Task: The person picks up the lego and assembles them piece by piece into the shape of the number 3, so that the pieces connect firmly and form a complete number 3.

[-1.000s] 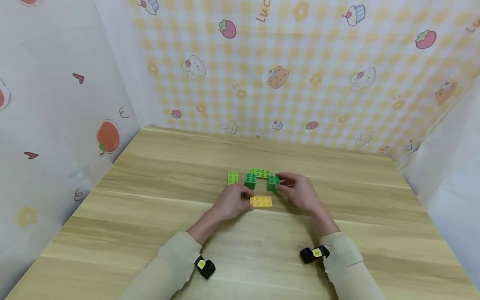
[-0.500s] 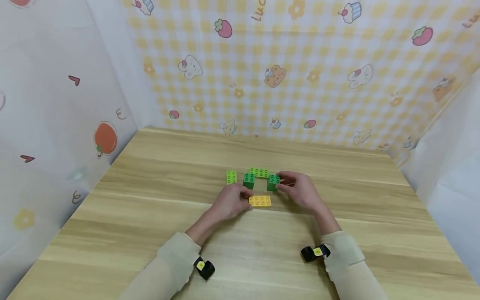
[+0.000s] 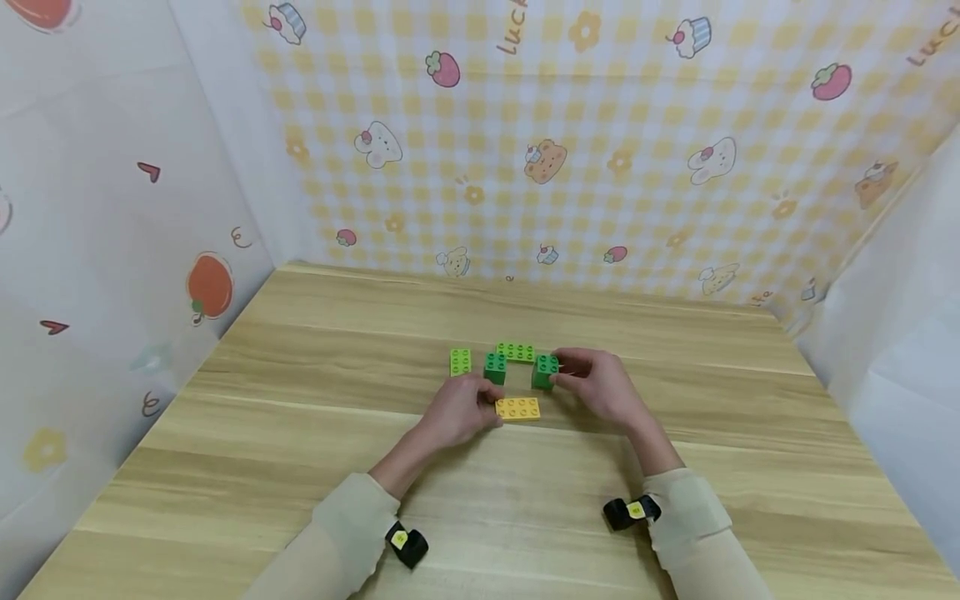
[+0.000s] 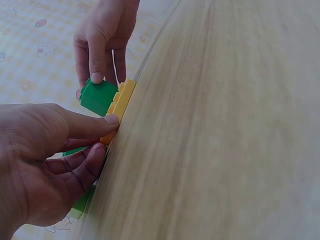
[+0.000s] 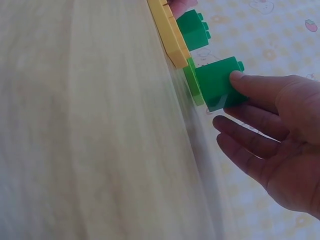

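My left hand (image 3: pixel 459 410) pinches the left end of a yellow toy building brick (image 3: pixel 519 409), a flat one with two rows of studs; in the left wrist view, the thumb lies on its edge. On the other side, my right hand (image 3: pixel 600 385) holds a tall dark green brick (image 5: pixel 217 84) between thumb and fingers, with the lower fingers extended below it. A second dark green brick (image 3: pixel 495 368) stands to the left, just beyond the left fingertips. Behind the dark green pair lies a flat light green brick (image 3: pixel 516 352).
Another light green brick (image 3: pixel 461 362) lies to the left, close behind the left hand. All of it is on a wood-grain table (image 3: pixel 510 508). A yellow-checked cloth (image 3: pixel 480 133) with cartoon prints hangs behind, and white sheets (image 3: pixel 112 208) flank the sides.
The right hand has shifted the dark green brick slightly to the right, widening its gap from the other dark green one. The left hand stays on the yellow brick. The head view has moved slightly.
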Demonstrator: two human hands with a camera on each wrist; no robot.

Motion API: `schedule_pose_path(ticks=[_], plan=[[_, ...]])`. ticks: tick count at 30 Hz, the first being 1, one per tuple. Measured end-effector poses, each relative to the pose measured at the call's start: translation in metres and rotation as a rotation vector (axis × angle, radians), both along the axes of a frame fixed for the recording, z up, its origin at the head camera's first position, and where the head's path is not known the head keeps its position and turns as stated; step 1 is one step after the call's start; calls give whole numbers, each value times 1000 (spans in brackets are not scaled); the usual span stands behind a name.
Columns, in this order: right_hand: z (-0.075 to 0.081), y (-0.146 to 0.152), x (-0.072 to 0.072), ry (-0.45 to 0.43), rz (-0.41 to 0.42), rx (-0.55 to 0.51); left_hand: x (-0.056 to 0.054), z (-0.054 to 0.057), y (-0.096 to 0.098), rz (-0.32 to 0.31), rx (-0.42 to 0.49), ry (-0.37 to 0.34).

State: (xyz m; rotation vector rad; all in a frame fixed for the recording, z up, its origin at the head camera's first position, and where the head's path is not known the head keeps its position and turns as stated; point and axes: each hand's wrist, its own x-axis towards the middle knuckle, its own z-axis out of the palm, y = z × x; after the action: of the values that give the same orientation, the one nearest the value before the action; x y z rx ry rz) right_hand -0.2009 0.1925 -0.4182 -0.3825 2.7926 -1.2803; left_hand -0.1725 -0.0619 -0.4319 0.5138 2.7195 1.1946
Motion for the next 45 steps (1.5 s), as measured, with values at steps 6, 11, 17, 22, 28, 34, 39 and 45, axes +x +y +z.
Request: schedule_pose_path(ticks=[6, 11, 17, 22, 28, 34, 39, 45], plan=[[2, -1, 1, 0, 4, -15, 0, -1, -1, -4, -3, 12], [4, 0, 3, -4, 5, -15, 0, -2, -1, -7, 2, 4], [5, 1, 4, -3, 3, -20, 0, -2, 0, -4, 3, -7], [5, 3, 4, 1, 9, -29, 0, -3, 0, 0, 2, -12], [4, 4, 3, -19, 23, -52, -1, -3, -1, -2, 6, -5], [5, 5, 4, -29, 23, -60, -1, -3, -1, -2, 3, 5], [6, 4, 5, -33, 21, -56, 0, -2, 0, -3, 6, 6], [7, 4, 5, -37, 27, -64, 2, -1, -1, -2, 14, 1]])
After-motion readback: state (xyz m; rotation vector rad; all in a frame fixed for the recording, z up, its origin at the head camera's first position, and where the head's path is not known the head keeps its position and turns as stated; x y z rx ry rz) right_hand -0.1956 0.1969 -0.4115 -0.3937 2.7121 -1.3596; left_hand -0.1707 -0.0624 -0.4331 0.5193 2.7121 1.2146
